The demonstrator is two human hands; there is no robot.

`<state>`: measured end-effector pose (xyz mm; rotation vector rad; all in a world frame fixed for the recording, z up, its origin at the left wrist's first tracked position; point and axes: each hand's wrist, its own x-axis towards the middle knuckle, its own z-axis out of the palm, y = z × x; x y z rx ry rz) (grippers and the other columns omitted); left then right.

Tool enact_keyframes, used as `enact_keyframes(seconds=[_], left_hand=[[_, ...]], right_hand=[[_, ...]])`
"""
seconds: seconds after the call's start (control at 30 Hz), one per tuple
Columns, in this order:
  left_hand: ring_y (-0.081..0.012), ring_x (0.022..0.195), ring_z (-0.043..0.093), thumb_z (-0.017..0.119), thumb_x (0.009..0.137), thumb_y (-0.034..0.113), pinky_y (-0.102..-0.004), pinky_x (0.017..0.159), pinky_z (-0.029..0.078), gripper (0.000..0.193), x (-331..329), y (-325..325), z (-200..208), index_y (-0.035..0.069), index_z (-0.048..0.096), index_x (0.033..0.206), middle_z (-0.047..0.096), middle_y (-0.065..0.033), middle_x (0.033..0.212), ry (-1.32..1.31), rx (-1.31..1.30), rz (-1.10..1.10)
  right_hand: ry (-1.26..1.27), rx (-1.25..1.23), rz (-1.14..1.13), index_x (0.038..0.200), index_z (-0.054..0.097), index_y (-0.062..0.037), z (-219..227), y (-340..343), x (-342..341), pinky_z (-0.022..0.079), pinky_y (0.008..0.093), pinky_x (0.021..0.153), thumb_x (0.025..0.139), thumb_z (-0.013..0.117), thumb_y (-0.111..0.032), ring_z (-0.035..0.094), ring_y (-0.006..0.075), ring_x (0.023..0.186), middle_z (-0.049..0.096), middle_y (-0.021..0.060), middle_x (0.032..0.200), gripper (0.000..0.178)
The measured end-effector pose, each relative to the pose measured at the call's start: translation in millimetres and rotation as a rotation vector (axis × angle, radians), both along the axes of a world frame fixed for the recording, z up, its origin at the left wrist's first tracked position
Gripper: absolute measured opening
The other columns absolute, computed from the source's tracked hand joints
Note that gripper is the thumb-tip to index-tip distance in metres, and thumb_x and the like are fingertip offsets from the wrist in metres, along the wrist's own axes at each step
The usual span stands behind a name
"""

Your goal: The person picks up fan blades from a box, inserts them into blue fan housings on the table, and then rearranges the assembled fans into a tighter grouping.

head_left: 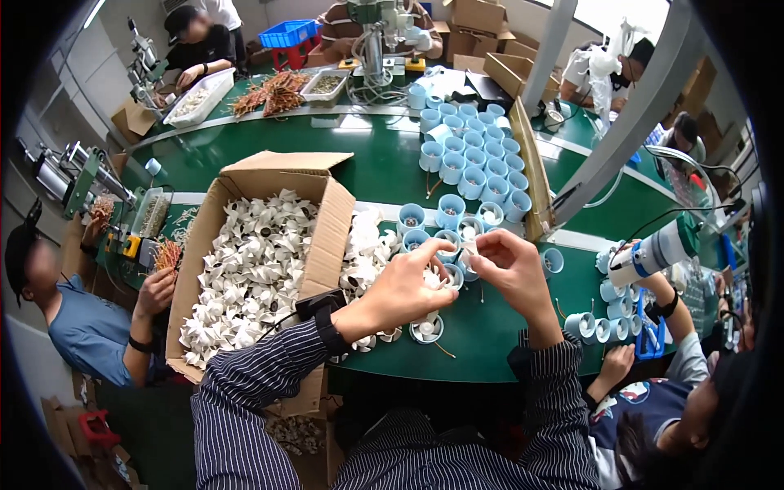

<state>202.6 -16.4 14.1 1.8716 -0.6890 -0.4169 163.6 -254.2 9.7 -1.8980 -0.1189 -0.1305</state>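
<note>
Pinching a small white fan (468, 247) between thumb and fingertips, the right grip (518, 265) is right of the carton (329, 237), above the green bench (490, 351). The fan sits at the very tips, on the side toward the carton. It is squat and partly hidden, so I cannot tell which way its blades face or how its long axis runs.

The left grip (400, 286) lies between the carton and the right one, its lower fingers curled over spare fans (435, 279). Its thumb and forefinger reach away from the carton toward the pinched fan; whether they touch it, I cannot tell.

Right of the carton, under the left grip, stands a cup (438, 335) with its mouth up and a fan inside, its lead (445, 350) pointing away from the carton and toward the wearer. More blue cups (450, 223) stand farther right of the carton and beyond it, mostly mouth up.

A loose heap (367, 253) of fans lies just beside the carton's right wall, and many more (253, 269) fill the carton, pointing every way.
</note>
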Motion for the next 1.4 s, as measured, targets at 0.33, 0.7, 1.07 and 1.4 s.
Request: enact_keyframes(seconds=[0.33, 0.7, 1.07, 1.4], left_hand=[[-0.0214, 0.08, 0.073, 0.08, 0.085, 0.019, -0.0386, 0.076, 0.058, 0.032, 4.7, 1.3, -8.0, -0.002, 0.074, 0.108, 0.077, -0.0169, 0.09, -0.108, 0.047, 0.004], [-0.0144, 0.083, 0.071, 0.086, 0.084, 0.021, -0.031, 0.079, 0.057, 0.047, 11.5, 15.4, 3.7, -0.004, 0.075, 0.122, 0.076, -0.01, 0.092, -0.001, 0.029, 0.078], [-0.0058, 0.075, 0.06, 0.088, 0.087, 0.023, -0.0234, 0.065, 0.046, 0.037, 53.1, 25.6, 18.6, -0.001, 0.077, 0.113, 0.067, 0.0003, 0.089, 0.238, -0.111, 0.23], [-0.0103, 0.076, 0.07, 0.082, 0.092, 0.012, -0.0261, 0.066, 0.056, 0.023, 73.0, 14.8, 2.6, -0.003, 0.075, 0.107, 0.075, -0.0057, 0.092, 0.456, -0.231, 0.293]], right_hand=[[-0.061, 0.01, 0.068, 0.113, 0.072, 0.001, 16.3, 24.8, -24.4, 0.059, 0.0261, 0.081, 0.095, 0.081, -0.001, 0.073, 0.0124, 0.092, 0.075, 0.0072, 0.104, 0.021], [-0.088, -0.245, 0.084, 0.112, 0.079, 0.003, 25.2, -0.5, 22.9, 0.054, 0.0274, 0.073, 0.097, 0.077, -0.001, 0.065, 0.0077, 0.079, 0.075, 0.0046, 0.086, 0.016], [-0.101, -0.56, -0.089, 0.102, 0.08, 0.0019, -36.0, -19.6, 142.9, 0.059, 0.0395, 0.077, 0.093, 0.077, -0.012, 0.077, 0.0285, 0.08, 0.079, 0.0181, 0.089, 0.017], [-0.067, -0.742, -0.028, 0.094, 0.082, -0.0048, -31.2, -10.0, 145.8, 0.061, 0.0441, 0.079, 0.083, 0.083, -0.019, 0.077, 0.035, 0.084, 0.079, 0.0161, 0.086, 0.018]])
